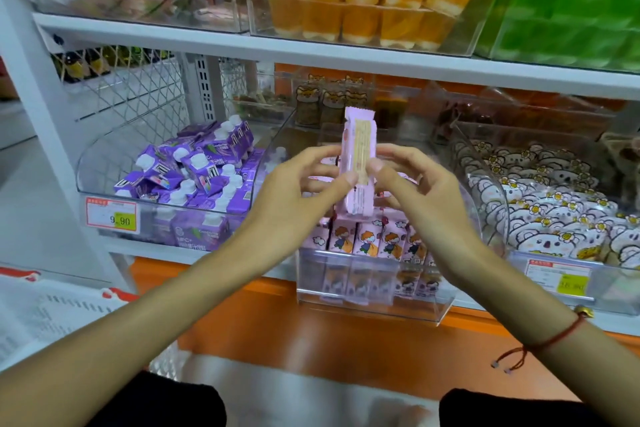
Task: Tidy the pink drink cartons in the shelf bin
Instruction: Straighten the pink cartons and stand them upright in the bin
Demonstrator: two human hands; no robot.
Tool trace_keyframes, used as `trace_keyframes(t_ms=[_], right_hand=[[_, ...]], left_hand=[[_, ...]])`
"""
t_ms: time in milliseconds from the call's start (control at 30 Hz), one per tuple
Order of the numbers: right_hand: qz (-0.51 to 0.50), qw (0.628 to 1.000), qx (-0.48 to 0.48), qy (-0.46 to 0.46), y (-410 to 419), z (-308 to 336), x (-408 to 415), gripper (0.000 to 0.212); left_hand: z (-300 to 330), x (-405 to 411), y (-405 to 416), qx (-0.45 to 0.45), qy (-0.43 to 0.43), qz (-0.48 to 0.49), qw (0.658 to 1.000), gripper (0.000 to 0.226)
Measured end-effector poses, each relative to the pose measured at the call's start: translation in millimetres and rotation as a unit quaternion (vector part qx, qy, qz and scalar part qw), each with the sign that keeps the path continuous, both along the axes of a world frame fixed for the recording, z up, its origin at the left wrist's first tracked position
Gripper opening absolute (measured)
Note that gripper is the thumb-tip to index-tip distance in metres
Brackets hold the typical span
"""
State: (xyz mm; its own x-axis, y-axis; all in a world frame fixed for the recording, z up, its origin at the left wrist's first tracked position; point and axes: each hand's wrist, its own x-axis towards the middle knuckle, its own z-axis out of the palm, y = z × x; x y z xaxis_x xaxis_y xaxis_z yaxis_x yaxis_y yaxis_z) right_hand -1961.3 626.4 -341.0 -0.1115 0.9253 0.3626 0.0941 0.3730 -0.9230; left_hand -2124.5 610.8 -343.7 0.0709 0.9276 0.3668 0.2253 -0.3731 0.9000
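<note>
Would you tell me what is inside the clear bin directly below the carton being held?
The clear bin holds a front row of upright pink cartons with cartoon prints. Both hands, left hand and right hand, and the held carton cover whatever sits further back.

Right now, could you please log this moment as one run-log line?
left hand: pinching carton | right hand: pinching carton | carton: upright, above bin
</note>
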Motion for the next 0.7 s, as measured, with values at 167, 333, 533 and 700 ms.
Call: trace_keyframes(t_ms=[167,333,533,700], right_hand=[[0.012,0.998,-0.064,0.021,3,-4,-2,0.032],[0.017,0.998,-0.060,-0.011,4,-5,-1,0.038],[0.075,0.989,0.100,-0.083,-1,-4,0,0.036],[0.073,0.980,0.146,-0.114,-1,-9,1,0.033]], left_hand=[[1,2,-1,-0.157,-0.112,-0.038,0.980,0.022],[1,0,1,-0.130,-0.093,-0.059,0.985,0.031],[3,-10,2,0.037,0.028,-0.080,0.996,0.043],[-2,-11,3,0.050,0.037,-0.088,0.994,0.037]])
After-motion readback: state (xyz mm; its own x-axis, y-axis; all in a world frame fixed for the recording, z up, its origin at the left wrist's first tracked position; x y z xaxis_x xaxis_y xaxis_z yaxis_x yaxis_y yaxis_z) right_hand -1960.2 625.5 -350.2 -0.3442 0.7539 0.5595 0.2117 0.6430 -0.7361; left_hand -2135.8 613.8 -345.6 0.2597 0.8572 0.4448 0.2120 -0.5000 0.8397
